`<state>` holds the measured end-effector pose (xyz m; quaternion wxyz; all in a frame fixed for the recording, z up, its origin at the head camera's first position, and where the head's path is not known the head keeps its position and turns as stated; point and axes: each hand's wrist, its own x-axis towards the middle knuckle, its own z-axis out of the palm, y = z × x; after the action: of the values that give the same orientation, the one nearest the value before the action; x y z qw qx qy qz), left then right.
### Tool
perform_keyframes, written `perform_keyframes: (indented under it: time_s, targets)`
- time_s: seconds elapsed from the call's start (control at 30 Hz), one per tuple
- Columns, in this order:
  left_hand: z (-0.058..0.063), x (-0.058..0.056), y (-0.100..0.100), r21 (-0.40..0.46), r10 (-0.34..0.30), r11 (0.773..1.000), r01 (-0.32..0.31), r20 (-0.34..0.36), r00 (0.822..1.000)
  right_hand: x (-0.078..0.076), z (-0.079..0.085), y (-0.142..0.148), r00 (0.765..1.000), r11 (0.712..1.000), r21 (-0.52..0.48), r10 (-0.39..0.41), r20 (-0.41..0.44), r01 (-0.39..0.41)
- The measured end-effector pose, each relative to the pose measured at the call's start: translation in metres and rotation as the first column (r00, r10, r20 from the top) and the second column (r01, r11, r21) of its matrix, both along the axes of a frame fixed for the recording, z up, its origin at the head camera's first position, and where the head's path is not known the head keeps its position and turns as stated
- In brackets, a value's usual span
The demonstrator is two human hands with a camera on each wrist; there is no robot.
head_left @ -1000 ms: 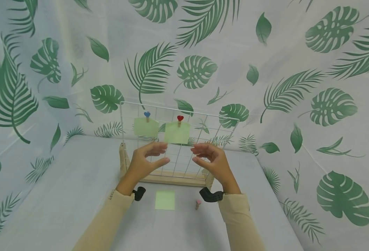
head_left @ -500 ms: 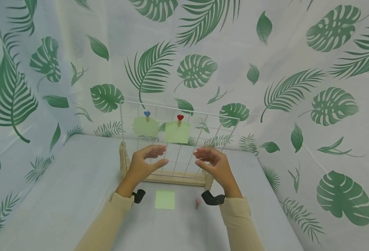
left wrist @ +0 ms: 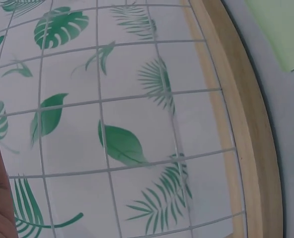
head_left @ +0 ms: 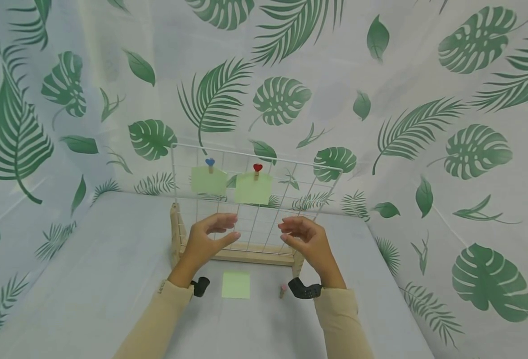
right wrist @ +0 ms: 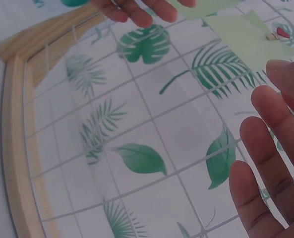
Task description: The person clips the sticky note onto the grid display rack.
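In the head view, my left hand and my right hand hang in front of a white wire grid in a wooden stand. Both hold nothing, their fingers loosely bent and facing each other with a gap between. A green paper note hangs upper left on the grid under a blue heart clothespin. Beside it, a second green note hangs from a red heart clothespin. Another square green note lies flat on the table, and to its right a small pink-topped clothespin.
A white table carries the stand. Behind and on both sides hang white sheets with green leaf prints. Black wrist cameras sit at the sleeve cuffs.
Both hands have sunk slightly and drawn back toward the person, with the right one also shifting a little to the right. The notes and clothespins have stayed in place.
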<state>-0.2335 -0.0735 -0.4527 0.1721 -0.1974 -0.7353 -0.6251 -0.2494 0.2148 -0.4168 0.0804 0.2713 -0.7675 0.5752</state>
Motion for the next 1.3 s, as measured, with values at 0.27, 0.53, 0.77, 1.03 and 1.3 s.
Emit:
perform_keyframes:
  time_s: [0.27, 0.53, 0.77, 1.03, 1.3]
  targets:
    - [-0.011, 0.003, 0.001, 0.025, 0.006, 1.000, -0.007, 0.029, 1.000, 0.005, -0.005, 0.001, 1.000, 1.000, -0.010, 0.000, 0.020, 0.000]
    - [-0.021, 0.003, 0.004, 0.044, 0.004, 0.999, -0.004, 0.016, 1.000, 0.006, -0.011, 0.002, 0.999, 1.000, -0.013, -0.013, 0.042, 0.014]
    - [-0.024, 0.004, 0.008, 0.055, -0.001, 0.998, -0.001, 0.041, 0.999, 0.007, -0.017, 0.005, 0.999, 1.000, -0.018, -0.009, 0.038, 0.009]
    - [-0.033, 0.005, 0.012, 0.059, 0.012, 0.998, -0.018, 0.088, 0.996, 0.009, -0.024, 0.008, 0.998, 0.999, -0.030, -0.015, 0.061, 0.017]
    - [-0.041, 0.006, 0.015, 0.069, 0.019, 0.997, -0.028, 0.130, 0.991, 0.009, -0.035, 0.011, 0.995, 0.999, -0.031, -0.026, 0.096, 0.029]
